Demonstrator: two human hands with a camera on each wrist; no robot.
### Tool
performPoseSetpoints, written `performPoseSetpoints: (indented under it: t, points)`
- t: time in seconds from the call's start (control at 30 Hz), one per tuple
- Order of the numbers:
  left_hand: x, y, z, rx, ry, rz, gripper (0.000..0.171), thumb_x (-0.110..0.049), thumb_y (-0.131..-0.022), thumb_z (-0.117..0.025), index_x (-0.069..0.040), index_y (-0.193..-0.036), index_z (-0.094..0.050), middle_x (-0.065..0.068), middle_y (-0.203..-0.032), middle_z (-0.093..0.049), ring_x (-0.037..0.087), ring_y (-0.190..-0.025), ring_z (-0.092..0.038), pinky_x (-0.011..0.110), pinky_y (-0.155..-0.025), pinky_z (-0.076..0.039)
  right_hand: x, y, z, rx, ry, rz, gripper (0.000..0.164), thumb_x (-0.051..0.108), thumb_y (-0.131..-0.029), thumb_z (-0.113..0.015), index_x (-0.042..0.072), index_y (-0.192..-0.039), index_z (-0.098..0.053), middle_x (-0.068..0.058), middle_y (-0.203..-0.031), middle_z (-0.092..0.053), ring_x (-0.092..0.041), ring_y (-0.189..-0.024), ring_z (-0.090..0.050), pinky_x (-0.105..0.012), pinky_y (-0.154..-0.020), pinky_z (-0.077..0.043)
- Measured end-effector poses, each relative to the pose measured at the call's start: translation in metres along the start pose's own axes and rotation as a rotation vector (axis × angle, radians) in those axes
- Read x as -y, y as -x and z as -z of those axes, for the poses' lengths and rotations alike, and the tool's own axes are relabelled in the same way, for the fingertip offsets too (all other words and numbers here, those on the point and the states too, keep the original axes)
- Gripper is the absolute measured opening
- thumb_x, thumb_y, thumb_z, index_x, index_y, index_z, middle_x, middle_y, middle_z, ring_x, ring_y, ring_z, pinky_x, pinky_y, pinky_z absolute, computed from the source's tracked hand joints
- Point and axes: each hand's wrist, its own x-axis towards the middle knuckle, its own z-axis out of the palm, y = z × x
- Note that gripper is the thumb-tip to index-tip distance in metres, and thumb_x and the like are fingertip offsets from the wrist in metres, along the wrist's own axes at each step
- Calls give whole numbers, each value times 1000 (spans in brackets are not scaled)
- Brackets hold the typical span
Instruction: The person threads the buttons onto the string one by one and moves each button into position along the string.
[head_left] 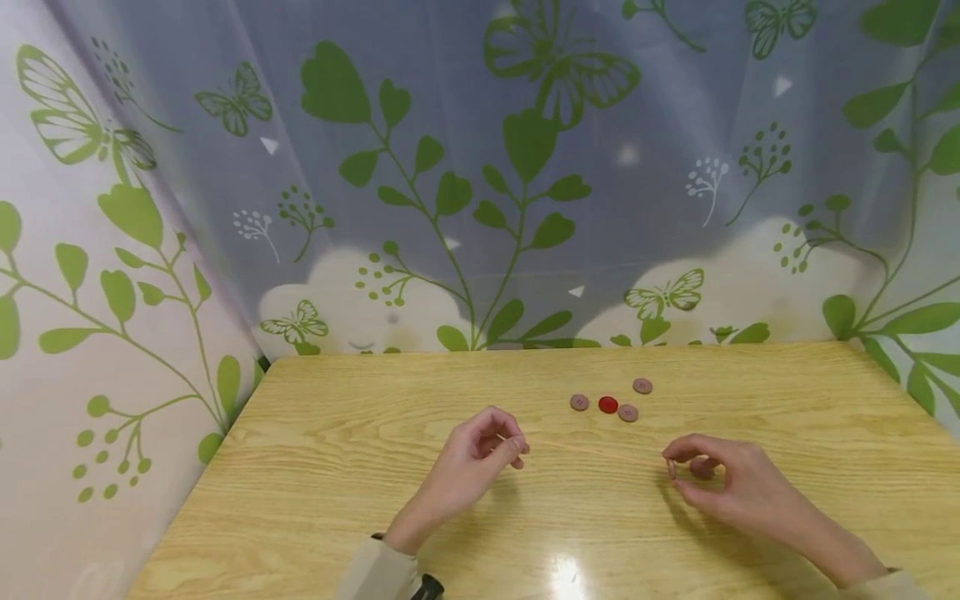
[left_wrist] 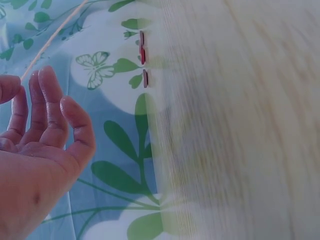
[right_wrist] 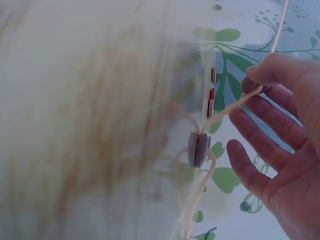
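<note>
Three dull pink buttons (head_left: pixel 627 413) and one red button (head_left: pixel 608 405) lie on the table (head_left: pixel 337 433), beyond and between the left hand (head_left: pixel 468 462) and the right hand (head_left: pixel 750 487), touching neither. We see the right hand pinching a threaded button (head_left: pixel 671 468) just above the wood, a hanging button (right_wrist: pixel 202 150) on the same string close to the table below it. Well apart, the left hand pinches the pale cord (left_wrist: pixel 50 45).

A wood-grain table (head_left: pixel 585 508); behind it, a blue-and-white cloth (head_left: pixel 450 50) — printed green leaves (head_left: pixel 333 82), butterflies (head_left: pixel 667 294).
</note>
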Motion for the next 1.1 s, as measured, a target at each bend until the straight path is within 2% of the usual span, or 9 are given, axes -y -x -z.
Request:
performPoseSetpoints:
  t: [0.3, 0.53, 0.8, 1.1]
  points:
    - [0, 1, 2, -2, 10, -6, 9, -5, -103, -54, -2, -109, -60, 17, -106, -66, 13, -88, -67, 49, -89, -59, -9, 2, -1, 17, 50, 44, 40, -5, -67, -86, 16, -98, -71, 3, -88, -75, 4, -75, -64, -13, -62, -51]
    - [0, 1, 3, -4, 6, 1, 9, -6, -103, -54, -3, -109, -60, 16, -105, -66, 13, -88, -67, 50, -90, -59, -9, 1, 1, 50, 44, 16, 39, -5, -70, -85, 17, -99, -71, 6, -89, -75, 4, -78, -65, -19, -61, -55]
    - [3, 2, 7, -12, -16, -37, 10, -5, -104, -52, -1, -110, -58, 20, -105, -66, 14, -86, -67, 47, -87, -60, -9, 0, 4, 88, 52, -24, 38, -5, -71, -84, 17, -99, -71, 9, -90, -74, 3, -80, -64, -22, -62, -56]
    - [2, 3, 8, -8, -7, -25, 10, -6, -104, -53, -2, -111, -58, 18, -106, -66, 15, -87, -68, 47, -88, -60, -10, 1, 2, 102, 51, -16, 36, -6, -72, -82, 18, -96, -71, 12, -88, -72, 6, -79, -63, -17, -63, -55]
